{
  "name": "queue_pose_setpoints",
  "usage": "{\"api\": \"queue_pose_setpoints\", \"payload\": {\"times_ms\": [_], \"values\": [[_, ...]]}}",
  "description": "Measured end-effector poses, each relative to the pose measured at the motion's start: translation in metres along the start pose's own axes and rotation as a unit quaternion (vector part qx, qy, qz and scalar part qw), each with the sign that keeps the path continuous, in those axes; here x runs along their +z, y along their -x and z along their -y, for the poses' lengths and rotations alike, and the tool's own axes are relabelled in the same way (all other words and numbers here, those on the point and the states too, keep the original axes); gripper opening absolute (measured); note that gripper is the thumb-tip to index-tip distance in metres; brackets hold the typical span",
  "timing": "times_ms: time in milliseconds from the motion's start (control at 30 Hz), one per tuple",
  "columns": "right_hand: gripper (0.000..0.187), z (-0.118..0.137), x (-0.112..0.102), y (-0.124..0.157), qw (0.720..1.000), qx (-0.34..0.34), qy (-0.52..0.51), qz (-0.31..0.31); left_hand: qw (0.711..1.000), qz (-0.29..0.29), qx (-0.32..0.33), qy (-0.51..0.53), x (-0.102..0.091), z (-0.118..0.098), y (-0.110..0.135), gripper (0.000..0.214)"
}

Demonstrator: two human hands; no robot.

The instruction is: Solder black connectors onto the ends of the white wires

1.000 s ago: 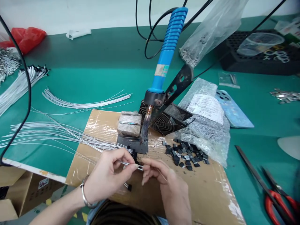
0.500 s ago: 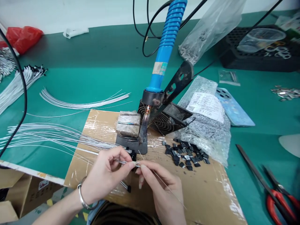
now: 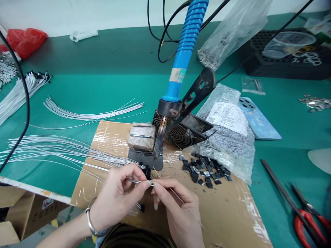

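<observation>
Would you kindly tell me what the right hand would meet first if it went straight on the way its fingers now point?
Most likely the left hand, at its fingertips, which hold a thin silver wire just ahead of the right hand; depth is hard to judge from this view.

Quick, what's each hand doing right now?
Left hand: closed, pinching a thin silver wire.
Right hand: closed, pinching a second thin silver wire.
</observation>
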State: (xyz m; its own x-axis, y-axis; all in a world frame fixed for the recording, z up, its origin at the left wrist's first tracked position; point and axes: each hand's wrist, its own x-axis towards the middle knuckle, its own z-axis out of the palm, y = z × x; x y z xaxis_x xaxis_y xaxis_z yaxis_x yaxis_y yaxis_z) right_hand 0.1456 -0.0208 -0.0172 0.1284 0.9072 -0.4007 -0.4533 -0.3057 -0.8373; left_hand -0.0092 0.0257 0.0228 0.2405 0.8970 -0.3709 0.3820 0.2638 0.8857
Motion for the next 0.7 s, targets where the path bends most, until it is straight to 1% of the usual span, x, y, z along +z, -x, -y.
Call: {"api": "queue_pose_setpoints", "payload": {"times_ms": [100, 200, 300, 400, 467, 567, 700], "values": [[0.028, 0.0, -0.005, -0.002, 1.0, 0.004, -0.002, 0.02, 1.0, 0.005, 0.006, 0.001, 0.001, -0.001, 0.002, 0.023], [0.029, 0.001, -0.012, -0.006, 0.999, 0.011, 0.002, 0.053, 1.0, 0.013, 0.006, 0.0, 0.001, -0.004, 0.003, 0.023], [0.028, 0.004, -0.019, -0.01, 0.996, 0.027, 0.017, 0.083, 1.0, 0.025, 0.004, -0.002, 0.0, -0.004, 0.004, 0.023], [0.03, 0.008, -0.022, -0.012, 0.993, 0.046, 0.036, 0.102, 0.999, 0.035, 0.004, 0.0, -0.001, -0.002, 0.005, 0.02], [0.03, 0.012, -0.02, -0.012, 0.993, 0.057, 0.035, 0.1, 0.999, 0.036, 0.003, -0.002, -0.001, -0.001, 0.006, 0.02], [0.029, 0.015, -0.014, -0.01, 0.995, 0.068, 0.013, 0.077, 0.999, 0.03, -0.001, 0.008, 0.0, 0.0, 0.005, 0.021], [0.028, 0.013, -0.009, -0.007, 0.995, 0.065, -0.023, 0.069, 1.0, -0.013, 0.008, 0.016, 0.004, -0.002, 0.004, 0.02]]}}
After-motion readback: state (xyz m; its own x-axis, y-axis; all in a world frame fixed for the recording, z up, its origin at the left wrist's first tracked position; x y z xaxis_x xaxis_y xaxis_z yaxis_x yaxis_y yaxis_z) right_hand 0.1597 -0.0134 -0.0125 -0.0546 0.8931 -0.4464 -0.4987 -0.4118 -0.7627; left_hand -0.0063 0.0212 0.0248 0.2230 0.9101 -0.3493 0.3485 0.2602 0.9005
